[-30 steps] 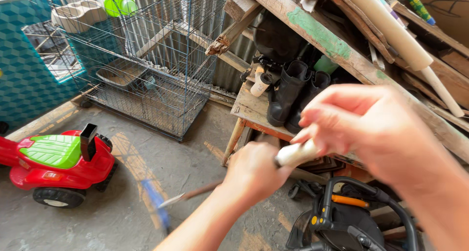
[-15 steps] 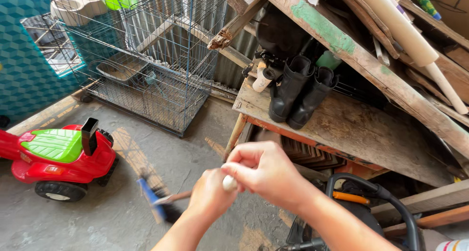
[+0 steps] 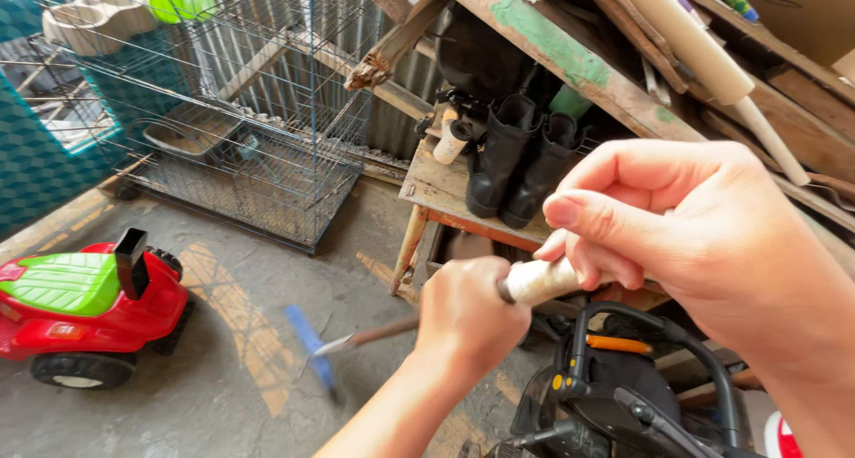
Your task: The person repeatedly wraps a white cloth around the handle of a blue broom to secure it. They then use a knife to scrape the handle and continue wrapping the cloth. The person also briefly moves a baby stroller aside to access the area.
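Broom handle point(image 3: 534, 282) is held by both hands: left hand point(image 3: 468, 320) wraps around it lower, right hand point(image 3: 686, 235) closes on its pale top end. Blue broom head point(image 3: 312, 347) is low over the concrete floor point(image 3: 223, 396), near the red toy car point(image 3: 85, 311).

Concrete floor point(image 3: 223, 396) (toy car point(image 3: 80, 311), cage point(image 3: 240, 128))

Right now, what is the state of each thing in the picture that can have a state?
Left hand: closed around the broom handle.
Right hand: closed on the handle's pale top end.
Broom: tilted, blue head on the concrete floor.
Cage: upright; whether its door is open cannot be told.
Boots: upright on the wooden bench.
Toy car: on its wheels, no rider.
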